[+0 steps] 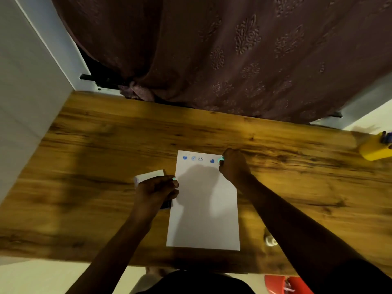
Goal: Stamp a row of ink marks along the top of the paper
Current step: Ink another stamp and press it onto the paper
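— While our right hand (233, 166) pinches one small green stamp (221, 159) at the paper's (203, 209) top right corner, how many marks do we count?
— Four blue marks (198, 159) along the top; our left hand (156, 190) is closed on a white box (148, 176) beside it

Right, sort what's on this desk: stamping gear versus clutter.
In use:
paper with blue marks
teal stamp in right hand
white box under left hand

Lying about:
yellow holder with pens
small white object beside the paper
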### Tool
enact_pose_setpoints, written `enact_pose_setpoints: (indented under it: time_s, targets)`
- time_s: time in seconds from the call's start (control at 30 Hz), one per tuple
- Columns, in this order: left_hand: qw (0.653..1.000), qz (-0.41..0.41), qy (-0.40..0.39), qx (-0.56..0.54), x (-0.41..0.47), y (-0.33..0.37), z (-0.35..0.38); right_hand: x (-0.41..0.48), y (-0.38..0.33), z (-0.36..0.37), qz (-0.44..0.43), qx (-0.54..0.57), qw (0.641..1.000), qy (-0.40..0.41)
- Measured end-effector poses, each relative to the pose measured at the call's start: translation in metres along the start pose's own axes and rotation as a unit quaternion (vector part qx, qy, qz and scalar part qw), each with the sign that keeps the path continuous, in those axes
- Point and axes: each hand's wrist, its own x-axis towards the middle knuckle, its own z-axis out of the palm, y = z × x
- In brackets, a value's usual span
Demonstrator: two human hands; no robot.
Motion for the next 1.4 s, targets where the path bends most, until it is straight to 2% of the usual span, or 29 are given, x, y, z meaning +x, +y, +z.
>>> enact_pose_setpoints:
  time_s: [0.17, 0.23, 0.27, 0.3, 0.37, 0.43, 0.47, 0.53, 0.6, 0.73, 0.83, 1.1, 1.4]
  targets:
    - [1.000, 0.000, 0.003, 0.021, -0.008, 0.008, 0.010, 0.010, 0.006, -0.015, 0.028, 0.045, 0.998, -0.047]
    - [1.000, 0.007, -0.003, 0.025, -0.010, 0.010, 0.013, 0.016, 0.012, -0.025, 0.058, 0.127, 0.988, -0.067]
    - [1.000, 0.012, -0.007, 0.028, -0.011, 0.011, 0.015, 0.016, 0.016, -0.030, 0.083, 0.211, 0.971, -0.071]
    - [0.999, 0.018, -0.014, 0.031, -0.012, 0.012, 0.017, 0.013, 0.018, -0.037, 0.111, 0.313, 0.940, -0.074]
    - [0.999, 0.023, -0.030, 0.031, -0.014, 0.012, 0.022, 0.002, 0.024, -0.052, 0.145, 0.498, 0.851, -0.081]
    - [0.998, 0.024, -0.049, 0.028, -0.016, 0.013, 0.030, -0.015, 0.031, -0.066, 0.166, 0.614, 0.766, -0.096]
    - [0.998, 0.026, -0.059, 0.027, -0.017, 0.013, 0.035, -0.025, 0.035, -0.071, 0.168, 0.645, 0.738, -0.107]
    - [0.996, 0.031, -0.080, 0.023, -0.019, 0.013, 0.047, -0.049, 0.043, -0.077, 0.159, 0.667, 0.718, -0.120]
    - [0.994, 0.033, -0.096, 0.025, -0.023, 0.013, 0.059, -0.076, 0.050, -0.074, 0.141, 0.662, 0.727, -0.117]
    - [0.987, 0.050, -0.145, 0.042, -0.034, 0.014, 0.086, -0.127, 0.065, -0.067, 0.067, 0.595, 0.795, -0.097]
    - [0.975, 0.058, -0.202, 0.067, -0.041, 0.015, 0.102, -0.154, 0.075, -0.064, 0.030, 0.564, 0.820, -0.087]
    - [0.947, 0.074, -0.288, 0.122, -0.049, 0.006, 0.130, -0.185, 0.096, -0.065, 0.015, 0.557, 0.829, -0.052]
    - [0.938, 0.055, -0.312, 0.141, -0.054, -0.008, 0.152, -0.207, 0.121, -0.066, 0.041, 0.566, 0.822, -0.052]
